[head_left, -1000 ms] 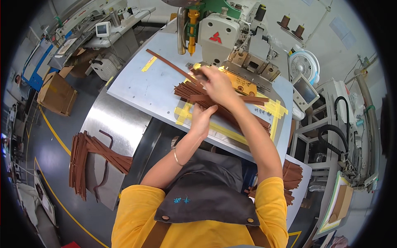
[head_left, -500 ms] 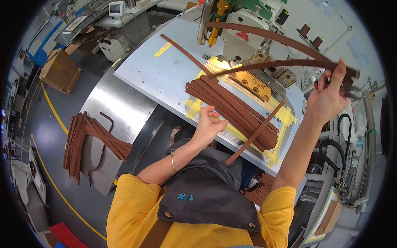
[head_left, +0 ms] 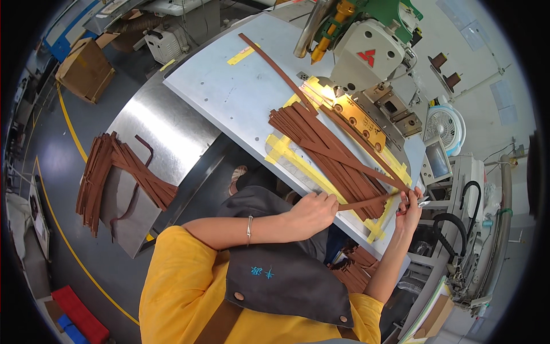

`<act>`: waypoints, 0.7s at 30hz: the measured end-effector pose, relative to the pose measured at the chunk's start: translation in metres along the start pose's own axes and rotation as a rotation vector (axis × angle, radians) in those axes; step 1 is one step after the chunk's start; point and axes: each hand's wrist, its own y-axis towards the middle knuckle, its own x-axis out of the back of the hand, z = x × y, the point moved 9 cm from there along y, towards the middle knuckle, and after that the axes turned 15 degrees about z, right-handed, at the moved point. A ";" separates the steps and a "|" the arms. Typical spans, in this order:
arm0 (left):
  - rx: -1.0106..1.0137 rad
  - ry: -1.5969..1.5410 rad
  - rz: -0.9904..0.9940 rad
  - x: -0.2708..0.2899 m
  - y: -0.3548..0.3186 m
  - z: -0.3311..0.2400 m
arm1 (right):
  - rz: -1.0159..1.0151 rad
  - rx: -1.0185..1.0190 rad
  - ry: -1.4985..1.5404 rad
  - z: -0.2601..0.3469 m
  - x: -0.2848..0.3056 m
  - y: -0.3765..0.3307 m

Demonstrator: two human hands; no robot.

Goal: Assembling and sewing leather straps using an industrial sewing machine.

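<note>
My left hand (head_left: 314, 213) is closed on the near end of a brown strap-like strip (head_left: 369, 203). That strip runs across to my right hand (head_left: 409, 210), which pinches its other end. A small metal tool (head_left: 423, 202), seemingly scissors, also sits in my right hand, mostly hidden by the fingers. A second brown strip (head_left: 358, 163) slants over the pile and ends at the right hand. Beneath lies a pile of brown strips (head_left: 321, 143) on the pale worktable (head_left: 212, 74). One lone strip (head_left: 275, 70) stretches toward the table's far left.
A sewing machine (head_left: 366, 54) with a lit needle area and a brass-coloured plate (head_left: 358, 123) stands beyond the pile. Yellow tape (head_left: 279, 150) marks the tabletop. More strips (head_left: 94, 183) hang over a metal surface (head_left: 152, 123) at left. A fan (head_left: 444, 129) stands at right.
My right hand has come down from the upper right, bringing the raised strips low over the pile. My left hand has moved right and closed on a strip end.
</note>
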 end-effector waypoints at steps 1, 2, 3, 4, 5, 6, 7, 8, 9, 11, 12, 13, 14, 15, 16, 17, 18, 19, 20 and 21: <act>0.000 -0.003 -0.003 0.009 0.002 0.004 | 0.001 0.001 -0.004 0.000 0.006 -0.001; -0.006 -0.045 0.037 0.018 0.006 0.011 | -0.031 -0.058 0.017 -0.007 0.015 -0.002; -0.012 -0.087 0.078 0.026 0.010 0.019 | -0.064 -0.115 0.038 -0.015 0.024 -0.004; 0.004 0.008 -0.015 0.044 0.013 0.026 | -0.072 -0.160 -0.040 -0.021 0.033 -0.004; 0.015 0.073 -0.089 0.060 0.015 0.035 | -0.067 -0.162 -0.046 -0.020 0.031 -0.006; 0.025 0.137 -0.162 0.073 0.017 0.046 | -0.030 -0.168 -0.284 -0.014 0.025 -0.006; 0.028 0.158 -0.242 0.075 0.022 0.060 | 0.012 -0.169 -0.523 -0.008 0.018 -0.006; 0.032 0.160 -0.235 0.072 0.029 0.075 | 0.005 -0.103 -0.817 0.002 0.016 -0.003; 0.038 0.162 -0.228 0.068 0.034 0.087 | 0.010 -0.100 -0.828 0.003 0.016 -0.003; 0.082 0.159 -0.326 0.065 0.033 0.106 | -0.250 0.304 -1.772 0.051 -0.041 -0.028; 0.119 0.161 -0.423 0.069 0.029 0.113 | -0.219 0.279 -1.664 0.057 -0.057 -0.030; 0.123 0.153 -0.426 0.069 0.027 0.113 | -0.214 0.279 -1.673 0.064 -0.078 -0.033; 0.122 0.012 -0.537 0.077 0.016 0.116 | -0.015 0.338 -1.545 0.062 -0.107 -0.033; 0.123 -0.130 -0.646 0.083 0.002 0.122 | 0.179 0.389 -1.407 0.057 -0.138 -0.036; 0.123 -0.140 -0.646 0.082 -0.004 0.124 | 0.316 0.413 -1.321 0.047 -0.169 -0.039; 0.188 -0.251 -0.727 0.082 -0.018 0.139 | 0.445 0.433 -1.232 0.037 -0.201 -0.042; 0.258 -0.361 -0.805 0.080 -0.034 0.155 | 0.558 0.499 -1.241 0.034 -0.242 -0.051; 0.337 -0.375 -0.853 0.074 -0.050 0.171 | 0.679 0.566 -1.245 0.029 -0.282 -0.058; 0.410 -0.392 -0.900 0.069 -0.065 0.187 | 0.745 0.599 -1.240 0.018 -0.306 -0.056; 0.486 -0.406 -0.868 0.064 -0.074 0.203 | 0.813 0.631 -1.231 0.008 -0.327 -0.053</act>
